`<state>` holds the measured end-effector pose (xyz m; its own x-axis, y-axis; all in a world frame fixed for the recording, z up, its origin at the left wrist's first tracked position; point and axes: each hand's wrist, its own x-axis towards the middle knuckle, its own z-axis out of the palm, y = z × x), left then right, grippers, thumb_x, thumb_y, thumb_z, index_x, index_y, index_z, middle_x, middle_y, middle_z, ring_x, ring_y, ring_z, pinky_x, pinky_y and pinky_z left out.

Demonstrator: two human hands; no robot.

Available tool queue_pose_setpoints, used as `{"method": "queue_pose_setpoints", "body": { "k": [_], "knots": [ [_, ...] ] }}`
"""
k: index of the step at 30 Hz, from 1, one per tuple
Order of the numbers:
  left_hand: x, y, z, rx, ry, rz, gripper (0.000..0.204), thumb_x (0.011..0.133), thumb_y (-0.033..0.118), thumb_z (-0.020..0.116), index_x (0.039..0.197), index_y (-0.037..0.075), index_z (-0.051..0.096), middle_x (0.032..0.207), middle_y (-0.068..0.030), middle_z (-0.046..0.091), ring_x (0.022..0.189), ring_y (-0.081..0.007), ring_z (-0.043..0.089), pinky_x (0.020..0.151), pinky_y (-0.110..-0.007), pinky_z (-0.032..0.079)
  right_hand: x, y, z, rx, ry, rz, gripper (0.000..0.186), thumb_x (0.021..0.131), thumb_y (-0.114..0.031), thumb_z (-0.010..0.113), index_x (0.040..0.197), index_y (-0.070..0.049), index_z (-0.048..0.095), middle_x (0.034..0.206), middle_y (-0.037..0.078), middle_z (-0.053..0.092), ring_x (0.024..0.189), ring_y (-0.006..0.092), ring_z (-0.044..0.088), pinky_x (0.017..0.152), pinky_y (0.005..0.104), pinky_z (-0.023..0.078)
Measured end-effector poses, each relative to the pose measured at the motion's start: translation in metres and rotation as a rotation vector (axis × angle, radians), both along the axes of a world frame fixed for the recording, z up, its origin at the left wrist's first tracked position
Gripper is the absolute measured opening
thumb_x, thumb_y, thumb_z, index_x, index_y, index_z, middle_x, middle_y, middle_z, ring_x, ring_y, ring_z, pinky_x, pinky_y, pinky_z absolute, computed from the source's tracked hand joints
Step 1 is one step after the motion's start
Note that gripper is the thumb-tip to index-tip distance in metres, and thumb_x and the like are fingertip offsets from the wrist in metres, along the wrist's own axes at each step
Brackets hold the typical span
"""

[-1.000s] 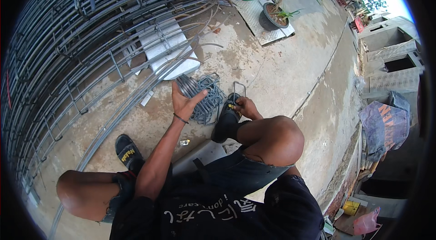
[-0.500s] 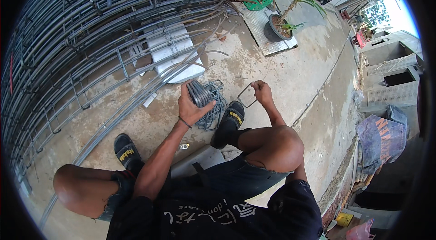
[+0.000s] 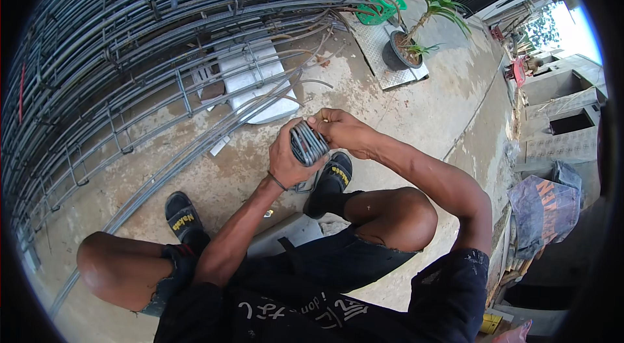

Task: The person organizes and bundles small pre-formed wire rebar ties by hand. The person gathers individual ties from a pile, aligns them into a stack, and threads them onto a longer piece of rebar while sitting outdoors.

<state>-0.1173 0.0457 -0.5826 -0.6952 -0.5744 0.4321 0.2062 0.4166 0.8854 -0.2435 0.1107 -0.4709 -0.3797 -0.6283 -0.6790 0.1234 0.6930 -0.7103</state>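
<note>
My left hand [image 3: 286, 162] is wrapped round a bundle of bent steel rebar stirrups [image 3: 308, 144], rectangular rings stacked side by side, held above the floor between my feet. At the bundle's right side is my right hand [image 3: 344, 131], its thumb and fingers closed on a stirrup against the stack. That single ring is mostly hidden by the fingers and cannot be told from the others. Below my left hand, a little of a loose stirrup pile [image 3: 303, 185] shows beside my right sandal [image 3: 336, 174]; the hands cover the rest.
Long rebar cages [image 3: 130, 50] fill the left and far left, their rod ends reaching over a pale slab [image 3: 263, 86]. Beyond are a green plastic basket [image 3: 380, 5] and a potted plant [image 3: 398, 54] on a metal plate. A draped tarp [image 3: 545, 203] lies at right.
My right hand has moved left with a single stirrup from beside my right foot to the bundle. My left hand has shifted slightly right, and the bundle has turned.
</note>
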Motion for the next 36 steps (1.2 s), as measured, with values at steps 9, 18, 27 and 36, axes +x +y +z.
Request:
{"method": "queue_pose_setpoints", "body": {
  "k": [9, 18, 27, 36],
  "knots": [
    [0.000, -0.010, -0.011, -0.020, 0.042, -0.053, 0.086, 0.057, 0.023, 0.085, 0.127, 0.005, 0.038, 0.111, -0.0187, 0.056, 0.099, -0.0364, 0.059, 0.082, -0.042, 0.050, 0.013, -0.002, 0.006, -0.123, -0.329, 0.070, 0.033, 0.077, -0.020, 0.078, 0.099, 0.000, 0.064, 0.085, 0.005, 0.067, 0.076, 0.0104, 0.062, 0.072, 0.0247, 0.048],
    [-0.001, 0.010, -0.032, 0.018, -0.144, -0.203, 0.122, 0.054, 0.042, 0.088, 0.142, -0.001, 0.016, 0.131, -0.0206, 0.043, 0.116, -0.0342, 0.050, 0.096, -0.042, 0.042, 0.020, 0.008, -0.020, -0.079, -0.172, -0.057, 0.017, 0.071, -0.001, 0.076, 0.083, 0.001, 0.065, 0.074, 0.008, 0.065, 0.060, 0.0144, 0.061, 0.056, 0.0275, 0.050],
    [0.015, -0.138, -0.107, -0.382, -0.958, 0.043, 0.098, 0.057, 0.046, 0.083, 0.131, 0.000, 0.039, 0.131, -0.0239, 0.041, 0.125, -0.0408, 0.037, 0.104, -0.048, 0.032, -0.019, 0.031, -0.028, -0.189, -0.154, -0.341, 0.011, 0.077, -0.004, 0.072, 0.084, -0.002, 0.065, 0.072, 0.007, 0.066, 0.063, 0.0138, 0.061, 0.063, 0.0265, 0.049],
    [0.045, -0.181, -0.135, -0.307, -1.181, -0.021, 0.034, 0.058, 0.022, 0.068, 0.085, 0.001, 0.068, 0.089, -0.0218, 0.067, 0.086, -0.0349, 0.065, 0.079, -0.042, 0.052, -0.035, 0.044, -0.021, -0.171, -0.112, -0.251, 0.012, 0.079, -0.006, 0.070, 0.087, 0.001, 0.065, 0.068, 0.008, 0.064, 0.061, 0.0143, 0.061, 0.057, 0.0276, 0.049]
  ]
}}
